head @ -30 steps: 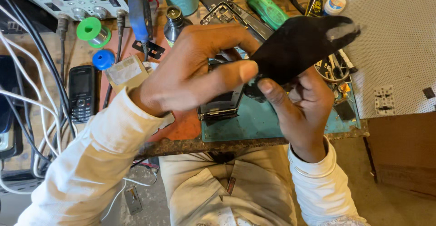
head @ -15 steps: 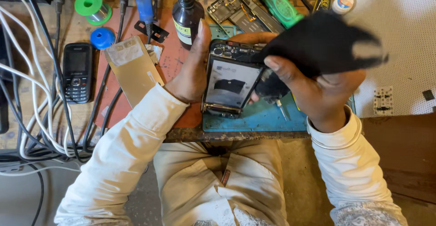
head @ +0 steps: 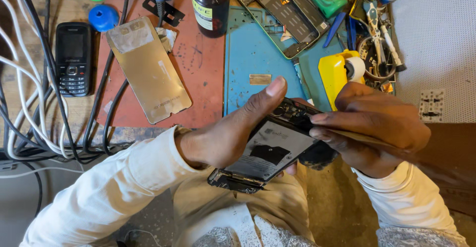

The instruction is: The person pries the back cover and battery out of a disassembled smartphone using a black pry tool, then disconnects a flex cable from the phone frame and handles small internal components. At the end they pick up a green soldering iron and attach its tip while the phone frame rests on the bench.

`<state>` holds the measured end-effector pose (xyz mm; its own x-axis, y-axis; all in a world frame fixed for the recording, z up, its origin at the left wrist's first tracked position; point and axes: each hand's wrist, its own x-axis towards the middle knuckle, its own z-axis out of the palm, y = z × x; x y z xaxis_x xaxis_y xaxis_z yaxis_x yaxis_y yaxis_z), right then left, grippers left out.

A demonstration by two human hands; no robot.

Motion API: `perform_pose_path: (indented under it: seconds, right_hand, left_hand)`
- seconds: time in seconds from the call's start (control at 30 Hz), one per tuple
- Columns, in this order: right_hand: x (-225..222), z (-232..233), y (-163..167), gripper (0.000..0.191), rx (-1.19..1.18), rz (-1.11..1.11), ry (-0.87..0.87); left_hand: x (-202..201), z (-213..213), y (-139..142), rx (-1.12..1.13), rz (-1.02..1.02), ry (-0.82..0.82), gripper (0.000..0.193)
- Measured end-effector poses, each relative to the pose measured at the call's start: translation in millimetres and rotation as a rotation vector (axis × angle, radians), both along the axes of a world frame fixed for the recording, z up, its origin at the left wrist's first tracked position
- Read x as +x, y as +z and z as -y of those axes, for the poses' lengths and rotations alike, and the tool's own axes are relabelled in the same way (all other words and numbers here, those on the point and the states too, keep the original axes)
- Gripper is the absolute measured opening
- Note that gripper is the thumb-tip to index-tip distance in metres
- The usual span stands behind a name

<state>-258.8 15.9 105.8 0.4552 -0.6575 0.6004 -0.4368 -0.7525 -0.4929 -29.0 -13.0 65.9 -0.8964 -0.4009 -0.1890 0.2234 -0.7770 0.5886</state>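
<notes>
My left hand [head: 225, 138] grips an opened smartphone [head: 270, 153] from the side, its thumb stretched along the top edge. The phone's back is off, showing a grey battery and a dark circuit board, and it is held tilted over my lap, just off the bench edge. My right hand [head: 379, 128] is closed on a thin black back cover [head: 320, 155], seen nearly edge-on and mostly hidden under the fingers. Its fingertips touch the phone's upper right corner.
On the bench lie a gold back panel [head: 148, 68] on a red mat [head: 201, 78], a blue mat [head: 255, 61], a dark bottle [head: 210, 4], a green-framed opened phone [head: 285, 14], a yellow tape dispenser [head: 334, 73], a black keypad phone [head: 73, 58] and white cables [head: 25, 108].
Both hands have come down off the bench toward my lap with the phone. The black cover, held up high before, is now low beside the phone.
</notes>
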Motion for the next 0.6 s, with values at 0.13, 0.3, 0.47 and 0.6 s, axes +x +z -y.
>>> perform_pose_path:
  seconds: [0.13,0.3,0.47,0.6]
  right_hand:
    - [-2.2,5.7,5.2,0.030,-0.159,-0.085,0.090]
    - [-3.9,-1.7,-7.0,0.021,-0.146,0.004,0.015]
    - [-2.8,-10.2,-10.5,0.016,-0.012,0.069,0.042]
    - [3.2,-13.0,-5.8,0.016,0.032,0.089,0.036]
  left_hand:
    - [0.6,-4.7,2.8,-0.059,0.048,-0.030,0.082]
    - [2.9,-9.0,0.4,0.013,0.058,-0.003,0.085]
    - [1.8,-17.7,-6.6,0.099,0.026,-0.028,0.083]
    - [-2.3,-21.9,-6.7,0.056,0.078,-0.022,0.079]
